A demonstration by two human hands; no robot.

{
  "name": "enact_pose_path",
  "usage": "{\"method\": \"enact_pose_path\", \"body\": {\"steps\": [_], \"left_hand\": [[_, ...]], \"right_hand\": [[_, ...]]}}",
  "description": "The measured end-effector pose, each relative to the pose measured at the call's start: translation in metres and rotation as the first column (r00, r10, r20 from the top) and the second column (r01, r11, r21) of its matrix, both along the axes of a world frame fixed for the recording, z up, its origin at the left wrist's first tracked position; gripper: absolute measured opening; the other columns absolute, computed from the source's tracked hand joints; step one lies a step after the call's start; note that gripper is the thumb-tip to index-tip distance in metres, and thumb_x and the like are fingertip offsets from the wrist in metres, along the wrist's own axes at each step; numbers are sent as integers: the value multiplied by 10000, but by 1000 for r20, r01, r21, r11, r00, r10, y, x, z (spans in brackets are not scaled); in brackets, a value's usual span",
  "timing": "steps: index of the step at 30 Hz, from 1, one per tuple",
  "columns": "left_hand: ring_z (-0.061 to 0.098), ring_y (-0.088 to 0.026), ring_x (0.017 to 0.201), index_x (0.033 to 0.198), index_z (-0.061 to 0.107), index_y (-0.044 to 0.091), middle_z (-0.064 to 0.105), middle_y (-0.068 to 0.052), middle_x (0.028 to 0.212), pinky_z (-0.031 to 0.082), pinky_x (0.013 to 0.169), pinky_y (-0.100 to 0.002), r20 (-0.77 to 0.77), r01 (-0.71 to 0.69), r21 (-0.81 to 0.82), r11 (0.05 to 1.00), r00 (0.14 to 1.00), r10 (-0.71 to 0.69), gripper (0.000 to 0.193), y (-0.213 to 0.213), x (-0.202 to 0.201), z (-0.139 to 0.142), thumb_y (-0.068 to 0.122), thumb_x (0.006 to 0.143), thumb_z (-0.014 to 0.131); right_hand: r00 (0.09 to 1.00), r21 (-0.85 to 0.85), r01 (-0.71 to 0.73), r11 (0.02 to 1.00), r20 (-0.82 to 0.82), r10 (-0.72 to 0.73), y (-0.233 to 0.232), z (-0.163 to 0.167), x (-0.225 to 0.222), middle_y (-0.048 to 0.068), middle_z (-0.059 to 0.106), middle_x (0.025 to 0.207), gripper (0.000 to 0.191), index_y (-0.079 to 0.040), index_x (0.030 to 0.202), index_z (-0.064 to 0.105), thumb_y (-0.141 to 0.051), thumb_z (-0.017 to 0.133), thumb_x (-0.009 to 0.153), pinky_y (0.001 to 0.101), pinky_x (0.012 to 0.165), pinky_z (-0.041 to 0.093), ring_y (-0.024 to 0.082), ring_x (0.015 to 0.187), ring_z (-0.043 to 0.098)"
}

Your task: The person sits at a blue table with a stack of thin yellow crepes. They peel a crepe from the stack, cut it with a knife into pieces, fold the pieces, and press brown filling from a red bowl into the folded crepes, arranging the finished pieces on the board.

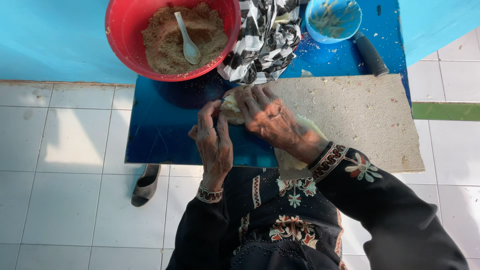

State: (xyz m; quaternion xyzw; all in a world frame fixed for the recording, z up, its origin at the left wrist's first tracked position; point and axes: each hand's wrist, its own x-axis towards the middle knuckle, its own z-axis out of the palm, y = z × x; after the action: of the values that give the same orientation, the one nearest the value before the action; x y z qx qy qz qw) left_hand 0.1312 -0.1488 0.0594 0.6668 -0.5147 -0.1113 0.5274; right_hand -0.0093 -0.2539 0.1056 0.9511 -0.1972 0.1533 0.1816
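The right hand (267, 117) lies curled over a pale lump of dough (231, 107), fingers pressing on top; the left hand (214, 142) cups the same lump from its seven-o'clock side — both gripping it. The dough sits at the left edge of a rough grey board (360, 115) on a blue table (165, 130). At eleven o'clock stands a red bowl (125, 25) of brown crumbs (a white spoon (187, 42) lies in it); at twelve, a black-and-white bag (262, 40); at one, a small blue bowl (350, 27).
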Motion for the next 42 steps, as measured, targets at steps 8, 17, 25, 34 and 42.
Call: {"method": "enact_pose_path", "body": {"steps": [8, 17, 25, 34, 42], "left_hand": [[603, -232, 1236, 1374, 537, 98, 636, -96, 1346, 318, 1114, -420, -53, -8, -32, 999, 999, 7, 319, -1, 1, -1, 242, 1110, 429], [471, -253, 1326, 1476, 450, 110, 504, -122, 1460, 230, 1053, -469, 219, 162, 44, 986, 961, -168, 543, 2, -16, 18, 370, 1015, 572], [448, -246, 1310, 1475, 436, 109, 485, -112, 1442, 210, 1048, -491, 244, 159, 169, 973, 949, -198, 621, 4, -18, 23, 412, 960, 607], [437, -257, 1327, 1444, 456, 96, 482, -134, 1438, 205, 1049, -509, 240, 169, 183, 968, 948, -211, 623, 6, -19, 18, 382, 934, 670], [447, -273, 1281, 1432, 485, 151, 437, -150, 1425, 245, 1032, -521, 238, 184, 202, 962, 944, -230, 727, 6, -20, 26, 426, 827, 778]], "right_hand": [[715, 601, -598, 530, 699, 13, -41, -47, -67, 134, 676, 1206, 471, -24, 1313, 628, -248, 783, 929, 392, 958, 493, 210, 1052, 583], [941, 174, -20, 985, 335, -40, -90, -5, -154, 39, 674, 1412, 244, -98, 1372, 668, -122, 649, 1130, 273, 945, 588, 109, 1262, 598], [835, 651, 139, 746, 328, -442, -177, 12, -19, 211, 667, 1106, 327, 35, 1256, 651, -190, 691, 1022, 362, 830, 537, 307, 1018, 618], [930, 161, 306, 938, 161, -330, -179, -15, 4, 213, 591, 1175, 495, 45, 1210, 607, -106, 763, 765, 441, 906, 538, 377, 1086, 547], [975, 126, 190, 974, 94, -203, -171, -3, -7, 216, 589, 1183, 591, 38, 1166, 631, -140, 772, 620, 444, 963, 523, 397, 1134, 547]]}}
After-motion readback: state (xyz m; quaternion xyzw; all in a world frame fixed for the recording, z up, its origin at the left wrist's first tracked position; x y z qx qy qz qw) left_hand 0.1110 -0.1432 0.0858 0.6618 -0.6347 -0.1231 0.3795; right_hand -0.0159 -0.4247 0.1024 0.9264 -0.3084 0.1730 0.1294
